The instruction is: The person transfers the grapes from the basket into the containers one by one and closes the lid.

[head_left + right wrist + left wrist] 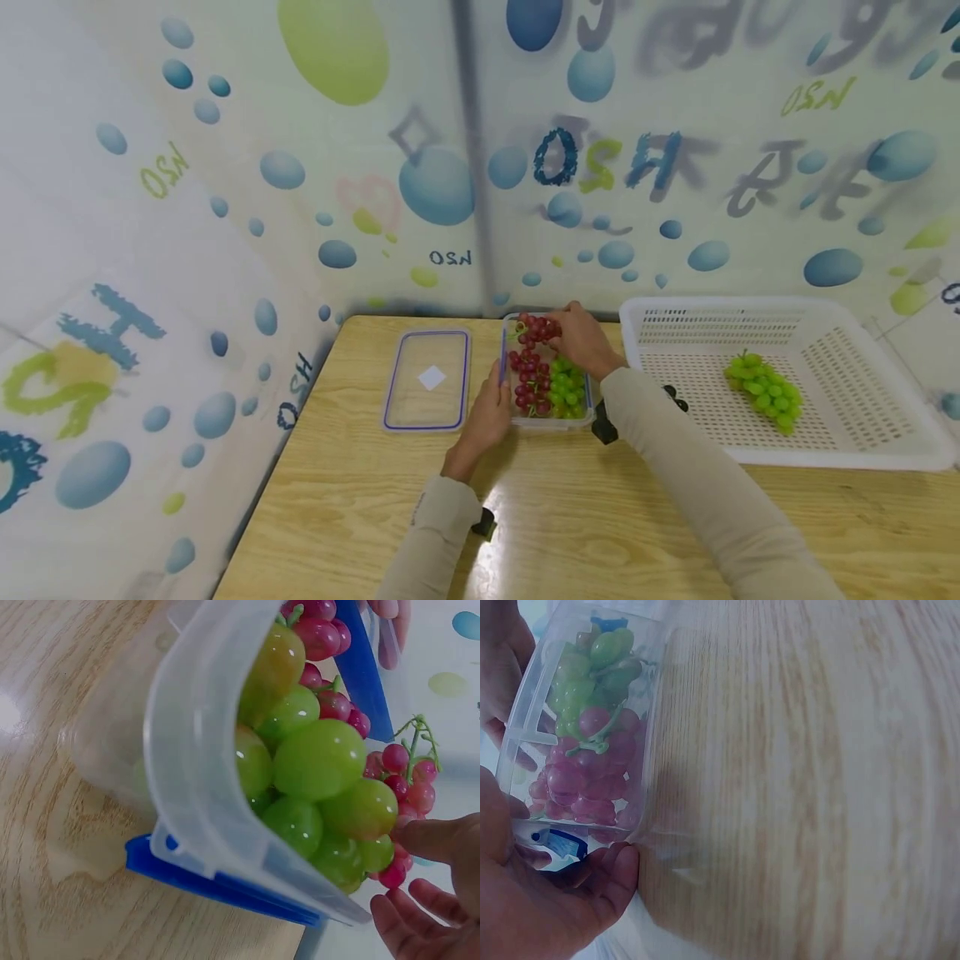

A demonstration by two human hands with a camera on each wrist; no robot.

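A clear plastic food container (551, 424) with blue clips stands near the table's back edge. Its left side is held by my left hand (491, 410), whose fingers lie by a blue clip (564, 843) in the left wrist view. My right hand (581, 335) pinches a bunch of red grapes (538, 328) at the container's far end; in the right wrist view its green stem (416, 739) points up. Another red bunch (529, 385) lies in the container's left half, beside a green bunch (567, 388) on the right.
Left of the container a clear lid (408, 400) with a blue seal lies flat. A white slotted basket (847, 458) on the right holds a green grape bunch (767, 392) and some dark grapes (681, 403), partly hidden by my right sleeve. A patterned wall (390, 275) rises behind the wooden table (330, 467).
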